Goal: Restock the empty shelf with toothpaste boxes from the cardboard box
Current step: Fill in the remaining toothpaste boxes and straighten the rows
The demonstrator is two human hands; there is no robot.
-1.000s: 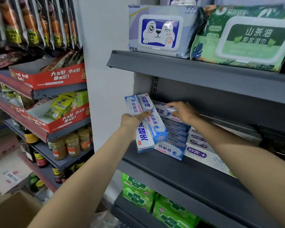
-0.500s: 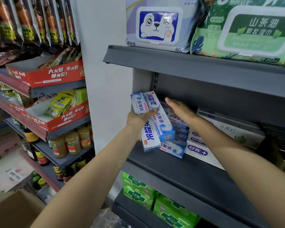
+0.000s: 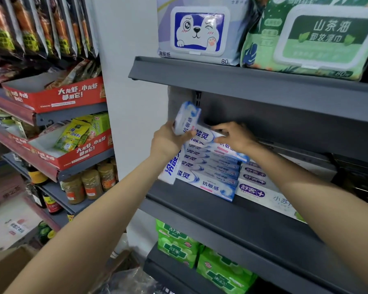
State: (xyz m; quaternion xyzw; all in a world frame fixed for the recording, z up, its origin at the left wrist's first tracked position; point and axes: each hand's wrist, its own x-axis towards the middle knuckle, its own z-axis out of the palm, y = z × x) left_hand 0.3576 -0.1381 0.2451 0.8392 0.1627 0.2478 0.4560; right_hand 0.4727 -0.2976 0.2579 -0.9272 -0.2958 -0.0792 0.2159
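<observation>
Right hand [image 3: 235, 135] now pinches a toothpaste box [image 3: 208, 135] onto the six-high stack [image 3: 210, 166] on the shelf [image 3: 232, 217]; left hand [image 3: 168, 141] grips two upright boxes [image 3: 180, 143].

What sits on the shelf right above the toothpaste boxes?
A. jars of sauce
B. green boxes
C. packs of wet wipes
C: two packs of wet wipes, one with a cartoon dog, sit on the shelf above the stack of toothpaste boxes.

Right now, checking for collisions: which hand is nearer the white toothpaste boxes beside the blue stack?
Right. The right hand works just above-left of the white toothpaste boxes; the left hand sits beyond the blue stack.
</observation>
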